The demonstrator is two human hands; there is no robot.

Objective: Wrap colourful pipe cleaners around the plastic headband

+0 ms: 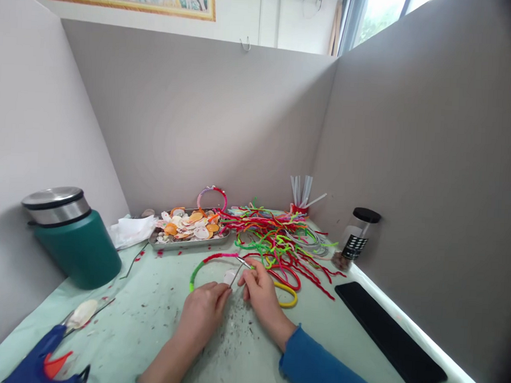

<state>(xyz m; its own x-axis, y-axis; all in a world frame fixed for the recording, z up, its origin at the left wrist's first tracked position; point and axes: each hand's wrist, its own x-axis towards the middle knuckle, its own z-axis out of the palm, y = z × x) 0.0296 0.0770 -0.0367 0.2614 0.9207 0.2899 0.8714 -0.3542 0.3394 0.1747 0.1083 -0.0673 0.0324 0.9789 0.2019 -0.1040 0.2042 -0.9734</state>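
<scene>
A ring partly wrapped in green, red and pink (196, 270) curves behind my hands, with a thin bare grey wire (236, 274) running down from its pink end. My left hand (206, 309) pinches the lower end of this wire. Close by on the right, my right hand (257, 286) has its fingers curled near the wire's upper part; what it holds, if anything, is too small to make out. Scissors with red and yellow handles (290, 301) lie beside and partly behind my right hand. A pale round piece (230, 276) shows between the hands.
Colourful fuzzy stems (279, 233) pile up behind, next to a metal tray (188, 244) of shells and a finished ring (213, 188). A green flask (79, 248) and blue glue gun (43, 355) stand left; a jar (356, 239) and black slab (389, 335) right.
</scene>
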